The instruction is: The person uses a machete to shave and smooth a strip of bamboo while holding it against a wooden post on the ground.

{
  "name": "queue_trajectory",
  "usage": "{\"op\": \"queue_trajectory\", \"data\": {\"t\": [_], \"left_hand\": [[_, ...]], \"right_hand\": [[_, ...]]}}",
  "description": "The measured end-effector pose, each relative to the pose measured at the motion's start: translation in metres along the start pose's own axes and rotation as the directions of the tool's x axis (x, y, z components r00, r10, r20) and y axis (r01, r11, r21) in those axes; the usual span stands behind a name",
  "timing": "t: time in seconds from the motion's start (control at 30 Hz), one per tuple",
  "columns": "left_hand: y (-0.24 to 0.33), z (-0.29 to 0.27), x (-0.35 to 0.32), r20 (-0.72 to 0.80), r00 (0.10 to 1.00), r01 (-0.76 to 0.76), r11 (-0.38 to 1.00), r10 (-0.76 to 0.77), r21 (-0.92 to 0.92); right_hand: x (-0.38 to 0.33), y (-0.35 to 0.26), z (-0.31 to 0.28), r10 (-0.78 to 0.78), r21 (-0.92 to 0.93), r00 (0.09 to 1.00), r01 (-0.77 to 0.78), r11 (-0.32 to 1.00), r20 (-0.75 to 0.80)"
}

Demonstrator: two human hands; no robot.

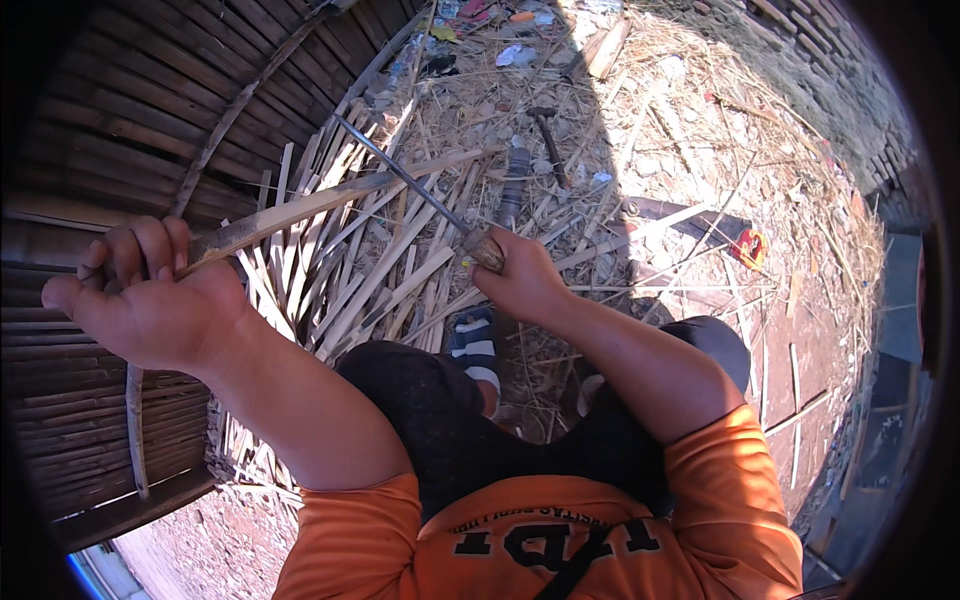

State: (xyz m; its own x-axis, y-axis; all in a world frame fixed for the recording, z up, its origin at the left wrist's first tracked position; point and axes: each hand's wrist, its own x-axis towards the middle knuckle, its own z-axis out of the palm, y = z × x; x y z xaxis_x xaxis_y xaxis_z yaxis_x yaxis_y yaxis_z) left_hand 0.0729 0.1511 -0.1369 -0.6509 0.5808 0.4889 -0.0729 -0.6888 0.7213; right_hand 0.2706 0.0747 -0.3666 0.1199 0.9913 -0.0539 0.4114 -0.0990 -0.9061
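My left hand [165, 300] is closed round the near end of a pale split bamboo strip [320, 200], its palm turned up and its thumb stretched out to the left. The strip slants away to the upper right. My right hand [522, 280] grips a long-bladed knife by its worn wooden handle [485, 248]. The narrow metal blade [395, 168] points to the upper left and crosses the strip near its middle. Whether the edge bites into the strip, I cannot tell.
Many split strips [370, 265] lie heaped between my knees and a slatted bamboo wall [120, 130] on the left. Ahead are a hammer [548, 145] and a short dark post [514, 185]. A red and yellow object [750, 248] lies right. Shavings and litter cover the ground.
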Motion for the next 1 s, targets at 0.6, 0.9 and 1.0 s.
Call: {"op": "queue_trajectory", "data": {"t": [0.6, 0.9, 1.0], "left_hand": [[-0.010, -0.013, 0.022, -0.180, 0.981, 0.060, 0.997, -0.067, -0.044], [-0.020, -0.021, 0.030, -0.123, 0.991, 0.048, 0.998, -0.052, -0.034], [-0.026, -0.035, 0.041, -0.077, 0.993, 0.084, 0.992, -0.091, -0.089]], "right_hand": [[0.023, 0.027, 0.099, 0.067, -0.030, 0.984, -0.073, 0.997, -0.166], [0.034, 0.039, 0.107, 0.021, -0.010, 0.998, -0.021, 1.000, -0.052], [0.031, 0.038, 0.105, 0.072, 0.016, 0.994, -0.070, 0.997, -0.085]]}}
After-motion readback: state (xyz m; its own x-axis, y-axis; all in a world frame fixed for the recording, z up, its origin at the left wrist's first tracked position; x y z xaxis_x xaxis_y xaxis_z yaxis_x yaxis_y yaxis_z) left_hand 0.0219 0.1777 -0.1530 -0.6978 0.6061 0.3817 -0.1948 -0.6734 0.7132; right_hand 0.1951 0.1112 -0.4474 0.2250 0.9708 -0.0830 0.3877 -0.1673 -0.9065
